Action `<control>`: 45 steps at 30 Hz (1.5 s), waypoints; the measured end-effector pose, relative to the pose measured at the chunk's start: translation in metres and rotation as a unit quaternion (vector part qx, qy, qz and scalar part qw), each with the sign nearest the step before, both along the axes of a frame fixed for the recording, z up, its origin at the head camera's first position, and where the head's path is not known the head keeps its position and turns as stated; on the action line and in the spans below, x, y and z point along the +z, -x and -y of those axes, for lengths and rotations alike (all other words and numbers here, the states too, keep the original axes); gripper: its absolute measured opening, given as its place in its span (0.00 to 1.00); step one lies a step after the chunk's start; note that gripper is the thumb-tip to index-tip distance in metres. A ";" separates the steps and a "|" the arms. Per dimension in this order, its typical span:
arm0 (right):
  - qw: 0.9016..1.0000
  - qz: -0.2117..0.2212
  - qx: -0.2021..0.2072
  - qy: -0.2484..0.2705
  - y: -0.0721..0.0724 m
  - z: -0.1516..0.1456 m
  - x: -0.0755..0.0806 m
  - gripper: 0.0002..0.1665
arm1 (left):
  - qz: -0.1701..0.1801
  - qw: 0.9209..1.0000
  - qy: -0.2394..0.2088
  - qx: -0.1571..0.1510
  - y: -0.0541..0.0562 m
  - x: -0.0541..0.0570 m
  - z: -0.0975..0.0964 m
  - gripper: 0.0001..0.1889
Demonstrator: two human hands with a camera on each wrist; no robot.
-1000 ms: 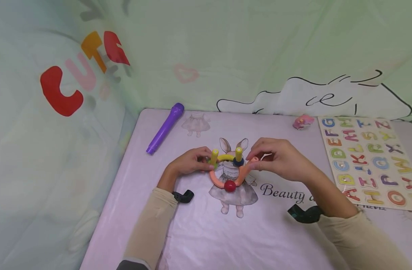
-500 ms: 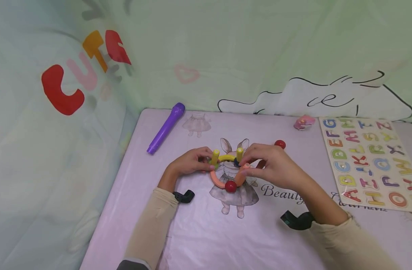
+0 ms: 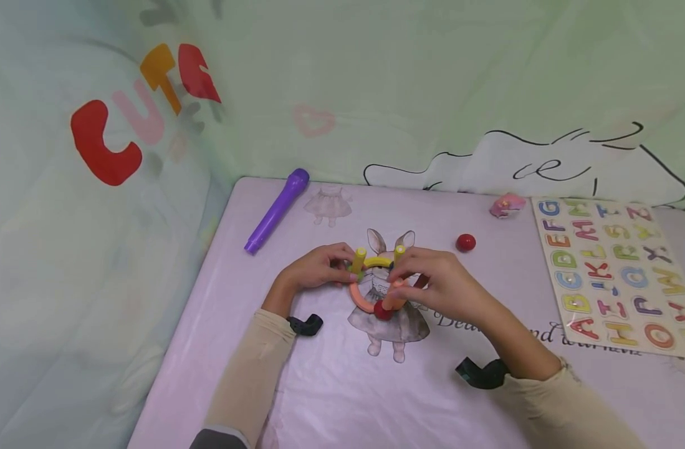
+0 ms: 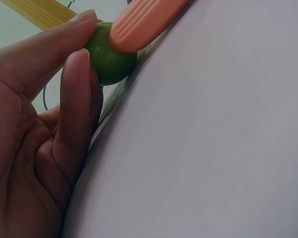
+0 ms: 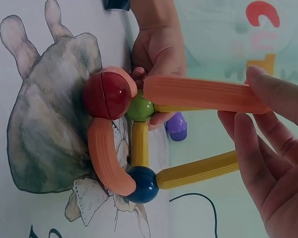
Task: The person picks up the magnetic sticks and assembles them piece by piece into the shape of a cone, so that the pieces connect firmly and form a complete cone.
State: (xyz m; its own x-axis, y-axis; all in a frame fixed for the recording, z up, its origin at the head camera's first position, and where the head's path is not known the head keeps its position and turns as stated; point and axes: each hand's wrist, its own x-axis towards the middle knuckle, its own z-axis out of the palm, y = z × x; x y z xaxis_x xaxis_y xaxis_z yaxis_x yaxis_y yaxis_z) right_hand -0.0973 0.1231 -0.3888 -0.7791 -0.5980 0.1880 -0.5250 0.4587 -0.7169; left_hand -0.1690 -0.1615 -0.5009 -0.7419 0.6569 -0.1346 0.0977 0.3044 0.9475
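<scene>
A ring of magnetic building pieces lies on the table, its curved orange rods [image 5: 105, 153] and yellow rod [image 5: 140, 144] joined by a red ball [image 5: 107, 95], a blue ball [image 5: 143, 184] and a green ball [image 4: 111, 57]. Yellow sticks [image 3: 359, 259] stand up from the green and blue balls. My left hand [image 3: 320, 267] pinches the green ball at the ring's left side. Between thumb and fingers, my right hand [image 3: 445, 284] holds an orange stick [image 5: 203, 94] by one end. Its other end is close to the red ball; whether they touch I cannot tell.
A loose red ball [image 3: 465, 242] lies behind my right hand. Farther back is a small pink object [image 3: 507, 205]. An alphabet puzzle board [image 3: 611, 249] lies at the right, a purple toy microphone [image 3: 277, 212] at the back left. Curtains rise behind the table [image 3: 421, 405].
My right hand has moved left and nearer with the orange stick, from beside the ring to the red ball. The loose red ball has come into view behind it. My left hand stays put.
</scene>
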 end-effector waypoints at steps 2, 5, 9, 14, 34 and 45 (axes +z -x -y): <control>1.000 0.001 -0.003 0.000 0.000 0.002 0.000 0.14 | -0.002 1.000 0.002 -0.001 0.000 0.000 0.000 0.11; 1.000 0.001 -0.003 0.003 0.000 0.003 -0.002 0.14 | -0.004 1.000 0.003 -0.002 0.001 0.000 0.000 0.11; 1.000 -0.001 -0.002 -0.001 0.000 0.005 -0.003 0.14 | -0.002 1.000 0.003 -0.001 0.000 0.002 -0.001 0.11; 1.000 0.000 0.001 -0.006 0.002 0.006 -0.003 0.14 | 0.001 1.000 0.000 0.000 0.000 0.001 0.000 0.11; 1.000 -0.003 -0.010 -0.017 0.000 0.010 -0.011 0.17 | 0.001 1.000 0.006 0.002 -0.001 0.004 -0.001 0.12; 0.994 0.098 -0.035 -0.017 -0.005 0.011 -0.029 0.14 | -0.003 1.000 -0.001 0.002 -0.001 0.004 -0.001 0.12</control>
State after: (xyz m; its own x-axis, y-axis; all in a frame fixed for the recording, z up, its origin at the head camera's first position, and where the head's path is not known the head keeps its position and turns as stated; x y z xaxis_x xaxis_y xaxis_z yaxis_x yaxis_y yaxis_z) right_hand -0.0923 0.1116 -0.4183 -0.8385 -0.5448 0.0101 -0.3434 0.5140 -0.7860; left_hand -0.1678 -0.1609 -0.4969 -0.7453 0.6541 -0.1290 0.1018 0.3028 0.9476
